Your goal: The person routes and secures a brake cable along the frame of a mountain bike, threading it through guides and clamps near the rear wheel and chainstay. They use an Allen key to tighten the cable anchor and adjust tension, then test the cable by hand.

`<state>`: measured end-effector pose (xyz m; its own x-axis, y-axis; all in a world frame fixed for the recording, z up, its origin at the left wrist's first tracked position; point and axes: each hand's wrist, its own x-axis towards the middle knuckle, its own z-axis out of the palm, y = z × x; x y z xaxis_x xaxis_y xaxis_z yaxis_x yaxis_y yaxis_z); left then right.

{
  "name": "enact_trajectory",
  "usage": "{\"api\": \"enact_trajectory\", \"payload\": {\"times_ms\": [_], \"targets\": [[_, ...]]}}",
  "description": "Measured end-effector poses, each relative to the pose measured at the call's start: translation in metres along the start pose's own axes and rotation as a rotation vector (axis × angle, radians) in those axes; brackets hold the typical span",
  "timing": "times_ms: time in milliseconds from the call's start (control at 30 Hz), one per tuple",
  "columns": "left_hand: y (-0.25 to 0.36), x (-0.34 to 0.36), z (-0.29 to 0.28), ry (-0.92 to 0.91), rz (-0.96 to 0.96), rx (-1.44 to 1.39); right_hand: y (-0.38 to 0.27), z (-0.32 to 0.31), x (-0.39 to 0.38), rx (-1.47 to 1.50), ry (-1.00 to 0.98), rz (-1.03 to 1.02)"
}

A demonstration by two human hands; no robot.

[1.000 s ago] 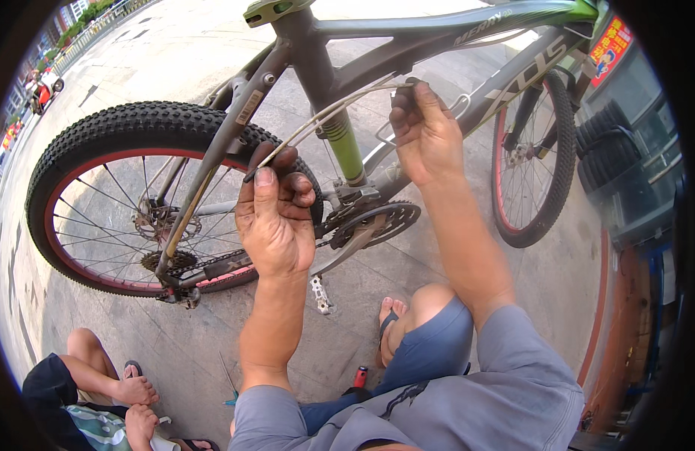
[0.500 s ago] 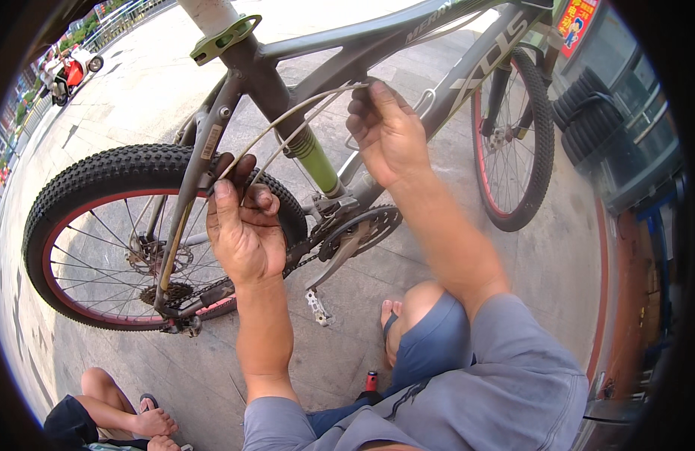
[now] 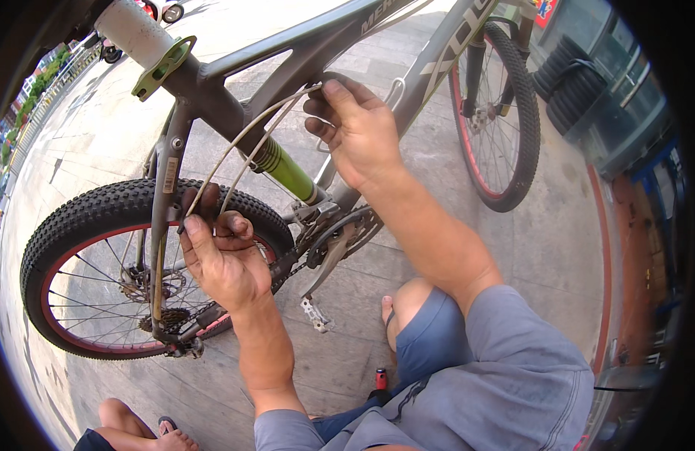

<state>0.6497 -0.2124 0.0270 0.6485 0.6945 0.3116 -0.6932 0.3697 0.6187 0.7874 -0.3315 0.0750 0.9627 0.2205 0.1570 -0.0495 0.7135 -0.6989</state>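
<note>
A grey bicycle frame (image 3: 234, 71) stands in front of me on paving. My left hand (image 3: 223, 259) pinches the lower end of a pale cable housing (image 3: 234, 146) beside the seat stay, just above the rear wheel (image 3: 84, 225). My right hand (image 3: 358, 131) grips the upper end of the same cable loop under the top tube. The cable arcs between both hands, past the green seat tube (image 3: 287, 171). Below it are the crank arm and pedal (image 3: 317, 319).
The front wheel (image 3: 505, 128) stands at the upper right, with stacked tyres (image 3: 569, 83) behind it. Another person's sandalled foot (image 3: 148, 428) shows at the lower left. A small red-tipped tool (image 3: 380, 379) lies by my knee. My own foot rests near the pedal.
My view has dropped closer to the bicycle. Both hands have stayed on the cable, which now bows in a wider arc, my left hand lower by the seat stay.
</note>
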Motion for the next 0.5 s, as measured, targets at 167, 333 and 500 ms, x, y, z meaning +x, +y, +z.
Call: {"api": "enact_trajectory", "payload": {"times_ms": [167,333,500], "targets": [[-0.005,0.001,0.002,0.091,0.012,-0.047,0.001,0.003,0.002,0.037,-0.031,0.003],[-0.002,0.002,-0.001,0.033,-0.004,-0.08,0.005,0.005,0.002,0.024,0.002,-0.015],[0.0,0.002,-0.005,-0.039,-0.035,-0.146,0.006,0.004,-0.002,-0.001,0.033,0.068]]}}
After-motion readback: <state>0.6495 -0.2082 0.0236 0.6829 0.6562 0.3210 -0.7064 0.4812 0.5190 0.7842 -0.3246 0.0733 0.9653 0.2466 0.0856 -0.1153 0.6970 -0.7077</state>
